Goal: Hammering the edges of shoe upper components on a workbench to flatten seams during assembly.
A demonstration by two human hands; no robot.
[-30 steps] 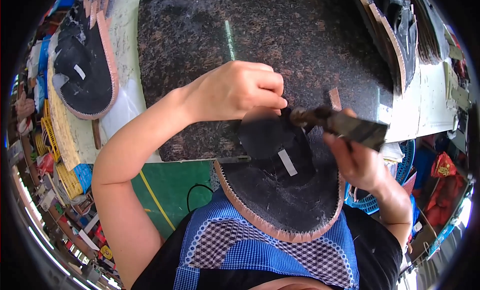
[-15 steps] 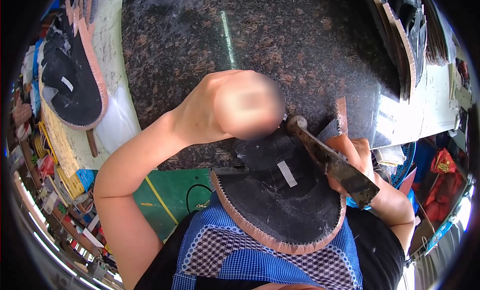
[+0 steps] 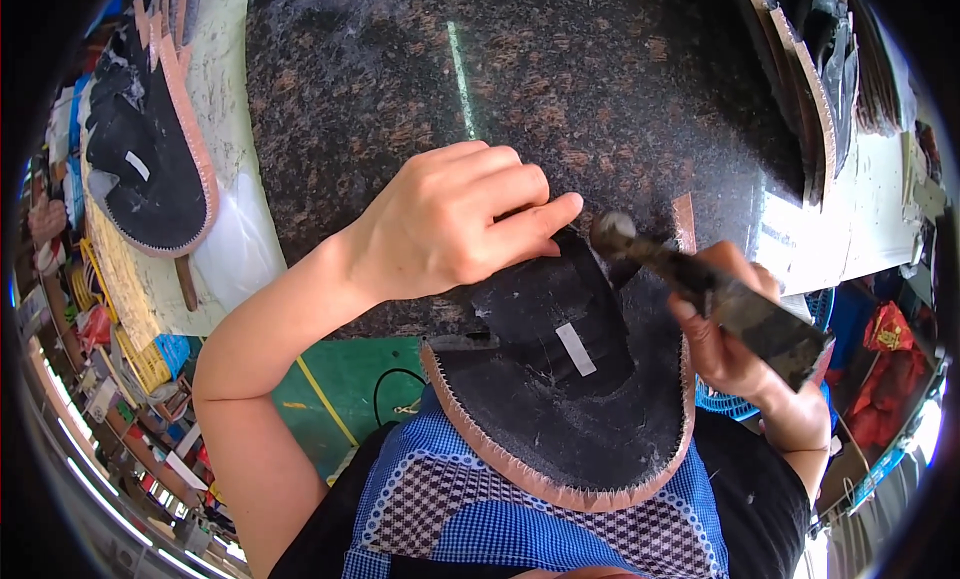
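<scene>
A black leather-like piece [image 3: 540, 429] with a rounded, brown stitched border lies partly over my lap and partly on the dark stone slab [image 3: 560, 89]. A small white strip [image 3: 575, 349] is on its middle. My left hand [image 3: 455, 214] is closed at the piece's far edge, pinching the black material between thumb and curled fingers. Held above the piece's right side is a worn metal hammer [image 3: 745, 319] with a rounded face and a broad flat tail. My right hand [image 3: 712, 354] is wrapped round it; its handle is hidden. The rounded face hangs just right of my left fingertips.
A similar black piece with brown border [image 3: 150, 179] lies on the pale table at left, beside clear plastic [image 3: 240, 239]. More such pieces [image 3: 800, 79] are stacked at the far right. A blue basket [image 3: 722, 403] stands below the slab's right edge.
The hammer and my right hand have moved right and slightly away from the left fingers. A flap of the black piece now lies flatter over its middle. My left hand stays about where it was.
</scene>
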